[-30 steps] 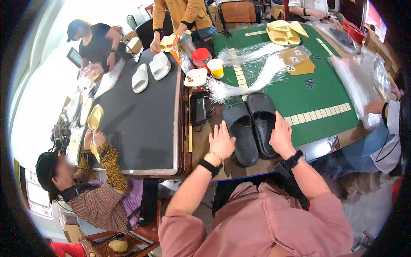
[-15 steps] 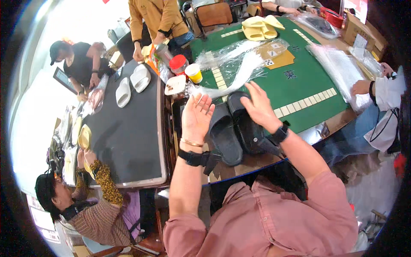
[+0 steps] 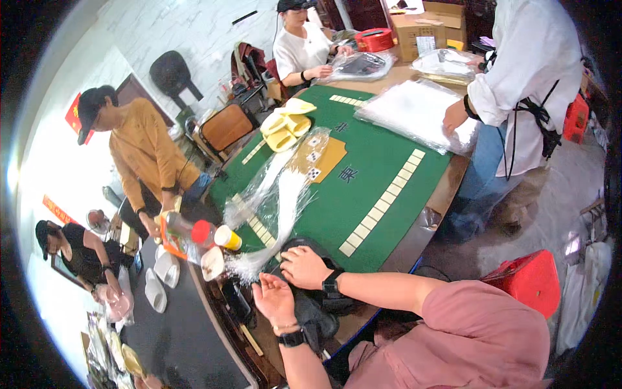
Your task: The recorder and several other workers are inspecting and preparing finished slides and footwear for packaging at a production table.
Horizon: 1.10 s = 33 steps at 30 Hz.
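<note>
My left hand (image 3: 275, 301) is held palm up, fingers apart and slightly curled, with nothing in it. It is beside a pair of black slippers (image 3: 317, 319) at the near edge of the table. Over the slippers' far end is my right hand (image 3: 304, 267), palm down, fingers stretched; whether it touches them I cannot tell. My hands and wrists hide much of the pair. Just beyond my fingertips fan out the ends of a bundle of thin white plastic strands (image 3: 289, 198), which runs across the green mat (image 3: 382, 175).
Left of the strands stand a red-lidded jar (image 3: 203, 231), a yellow cup (image 3: 227, 238) and a small dish (image 3: 212, 262). Pale yellow slippers (image 3: 285, 128) lie farther back. White slippers (image 3: 155, 290) rest on the dark table (image 3: 175, 337). Several people work around both tables; clear bags (image 3: 414, 113) lie at right.
My view has swung to the right and tilted. My right hand has come down closer to the black slippers and to my left hand. Both hands remain empty.
</note>
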{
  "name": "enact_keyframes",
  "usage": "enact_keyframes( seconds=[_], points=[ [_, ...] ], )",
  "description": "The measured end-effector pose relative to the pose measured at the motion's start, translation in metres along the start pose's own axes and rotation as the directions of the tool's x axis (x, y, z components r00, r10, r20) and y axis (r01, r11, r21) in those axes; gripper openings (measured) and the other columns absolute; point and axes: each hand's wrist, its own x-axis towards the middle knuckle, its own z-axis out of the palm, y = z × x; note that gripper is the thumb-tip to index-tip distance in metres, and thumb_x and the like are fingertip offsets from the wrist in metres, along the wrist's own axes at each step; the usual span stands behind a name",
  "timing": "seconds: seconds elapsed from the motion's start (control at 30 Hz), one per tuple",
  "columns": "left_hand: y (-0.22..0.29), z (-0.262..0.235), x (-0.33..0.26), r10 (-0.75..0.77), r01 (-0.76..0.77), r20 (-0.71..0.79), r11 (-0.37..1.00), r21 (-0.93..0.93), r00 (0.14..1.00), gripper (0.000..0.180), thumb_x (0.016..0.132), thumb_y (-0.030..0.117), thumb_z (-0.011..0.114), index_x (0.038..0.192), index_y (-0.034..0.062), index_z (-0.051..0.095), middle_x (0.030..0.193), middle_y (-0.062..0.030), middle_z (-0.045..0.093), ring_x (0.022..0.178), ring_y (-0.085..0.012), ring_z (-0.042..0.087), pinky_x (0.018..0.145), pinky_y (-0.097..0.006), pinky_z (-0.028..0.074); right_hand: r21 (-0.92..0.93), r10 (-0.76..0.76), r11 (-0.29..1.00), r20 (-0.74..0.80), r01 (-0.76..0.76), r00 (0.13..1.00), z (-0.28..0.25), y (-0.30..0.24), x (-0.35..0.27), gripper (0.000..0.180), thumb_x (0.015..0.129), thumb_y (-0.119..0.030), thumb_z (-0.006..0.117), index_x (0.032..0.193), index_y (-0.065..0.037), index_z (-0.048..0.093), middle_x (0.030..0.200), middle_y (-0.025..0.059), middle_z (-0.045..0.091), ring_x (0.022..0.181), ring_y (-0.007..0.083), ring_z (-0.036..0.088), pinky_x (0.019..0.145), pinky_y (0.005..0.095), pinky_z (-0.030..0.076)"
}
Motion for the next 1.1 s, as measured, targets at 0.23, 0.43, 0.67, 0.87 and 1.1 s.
enact_keyframes(
  seconds=[0.23,0.43,0.67,0.87,1.1],
  points=[
    [-0.034,0.128,-0.087,-0.200,0.126,0.465,0.975,0.185,0.863,0.064,0.096,0.053,0.044,0.137,0.0047,0.044,0.137,-0.0129,0.050,0.128,-0.0262,0.045,0.104,-0.046,0.035,0.024,0.004,1.000,0.010,-0.004,1.000,-0.004,-0.001,-0.002,0.024,0.087,-0.028,0.055,0.088,-0.007,0.066,0.111,0.0091,0.060,0.109,0.0270,0.053,0.096,0.0412,0.039],
    [-0.022,0.182,-0.141,-0.317,0.200,0.546,0.944,0.264,0.775,0.065,0.093,0.050,0.050,0.139,0.0053,0.042,0.142,-0.0156,0.043,0.128,-0.0316,0.041,0.103,-0.047,0.035,0.027,0.038,0.999,0.095,-0.041,0.995,-0.004,-0.003,-0.001,0.025,0.086,-0.028,0.056,0.098,-0.009,0.068,0.121,0.0103,0.059,0.116,0.0280,0.051,0.099,0.0428,0.037],
    [0.031,0.223,-0.151,-0.366,0.082,0.682,0.908,0.411,0.633,0.066,0.094,0.047,0.054,0.143,0.0073,0.034,0.140,-0.0137,0.042,0.129,-0.0278,0.035,0.098,-0.043,0.037,0.015,0.017,1.000,0.046,-0.018,0.999,-0.005,-0.004,0.000,0.022,0.087,-0.027,0.056,0.091,-0.008,0.066,0.116,0.0092,0.059,0.110,0.0281,0.053,0.096,0.0425,0.038],
    [0.075,0.291,-0.151,-0.361,-0.153,0.712,0.823,0.546,0.602,0.078,0.093,0.048,0.054,0.147,0.0022,0.023,0.142,-0.0187,0.039,0.135,-0.0356,0.032,0.103,-0.048,0.036,0.030,0.021,0.999,0.033,-0.022,0.999,-0.006,-0.005,0.000,0.022,0.086,-0.026,0.057,0.091,-0.008,0.066,0.115,0.0092,0.061,0.110,0.0280,0.053,0.094,0.0424,0.039],
    [0.086,0.328,-0.114,-0.419,-0.236,0.660,0.704,0.670,0.623,0.087,0.091,0.055,0.051,0.149,0.0002,0.016,0.145,-0.0205,0.037,0.137,-0.0347,0.031,0.103,-0.047,0.038,0.025,0.040,0.999,0.125,-0.043,0.991,-0.012,-0.006,0.000,0.026,0.088,-0.027,0.056,0.099,-0.008,0.071,0.122,0.0106,0.059,0.117,0.0291,0.051,0.098,0.0427,0.039]
  ],
)
